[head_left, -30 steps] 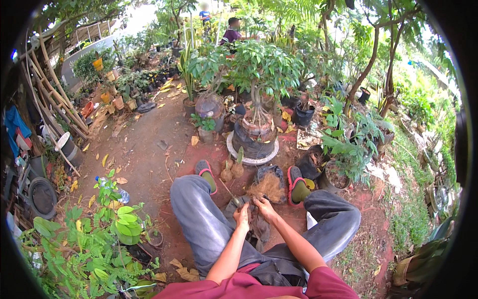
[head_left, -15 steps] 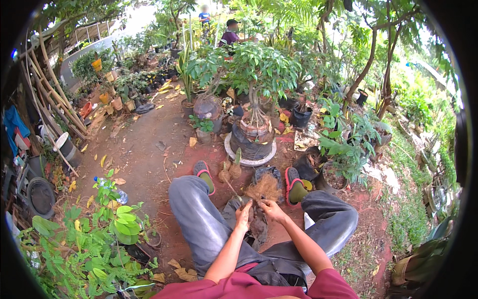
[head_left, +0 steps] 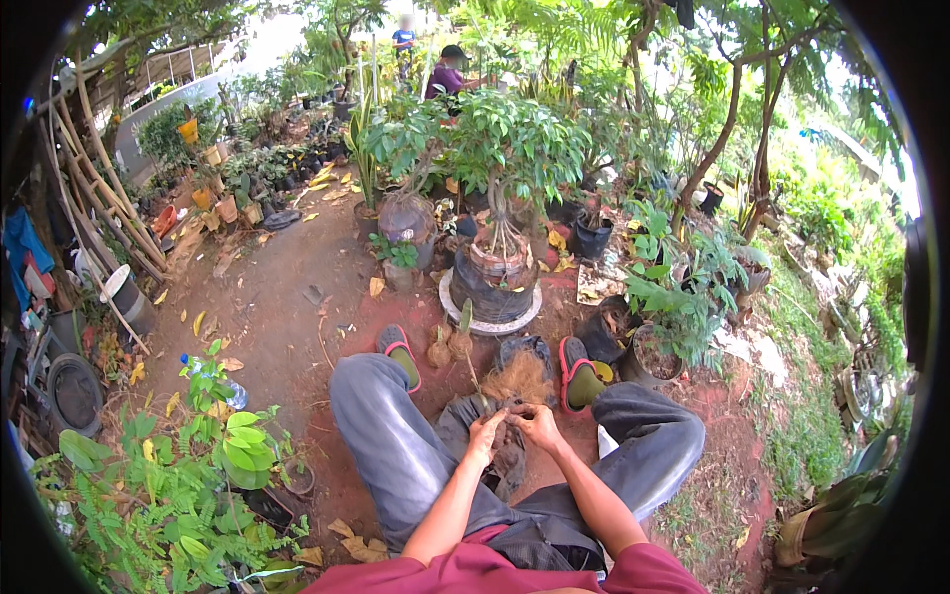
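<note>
My left hand [head_left: 484, 437] and my right hand [head_left: 538, 427] meet between my bent knees, fingers closed around a small dark brown clump too hidden to name. Just beyond them lies a loose tuft of brown coconut fibre [head_left: 521, 381]. A thin pale stick [head_left: 474, 376] slants up and away beside my left fingers; whether they touch it I cannot tell. Crumpled dark plastic [head_left: 450, 424] is spread beneath my hands. Near my left shoe sit two brown fibrous balls, a plain one [head_left: 438, 350] and one with a green shoot [head_left: 460, 344].
A potted tree [head_left: 503, 259] on a round pale base stands ahead. Black pots [head_left: 592, 238] and leafy plants crowd the right. A leafy shrub [head_left: 168, 485] and a plastic bottle [head_left: 236, 394] are at left. Bamboo poles [head_left: 104, 183] lean farther off. Two people are in the background.
My right hand has drawn back from the coconut fibre, closer to my left fingers. The fibre tuft lies beyond both hands. The whole view has shifted slightly.
</note>
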